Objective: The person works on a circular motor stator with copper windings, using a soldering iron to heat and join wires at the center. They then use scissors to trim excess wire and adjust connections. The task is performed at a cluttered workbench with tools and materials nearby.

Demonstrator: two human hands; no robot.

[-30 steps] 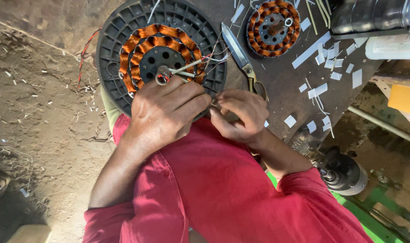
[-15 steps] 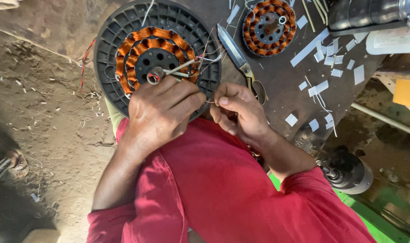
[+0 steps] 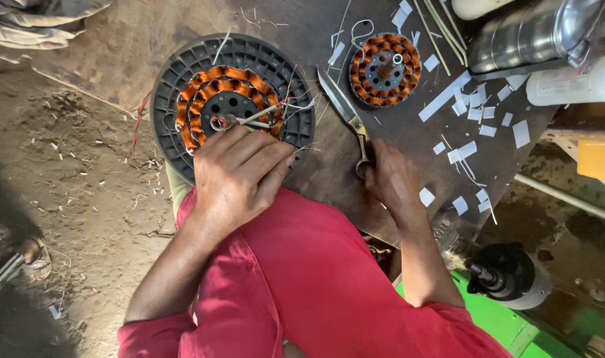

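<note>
The left hand [image 3: 239, 174] is pressing down, fingers spread, on the copper coil [image 3: 226, 109]. The right hand [image 3: 390, 179] is gripping the scissors [image 3: 345, 114] by the handles.

The left hand [image 3: 239, 169] covers the near edge of the copper-wound stator [image 3: 226, 109] and of the black ribbed disc [image 3: 176, 73] under it, so the coils there cannot be seen. The right hand [image 3: 392, 182] hides the scissors' [image 3: 345, 109] handle loops; its fingers are not clearly separable. At the top right, the steel cylinder [image 3: 528, 36] and white bottle [image 3: 581, 83] are cut off by the edge. The thin wire ends at the stator are too fine to follow.
</note>
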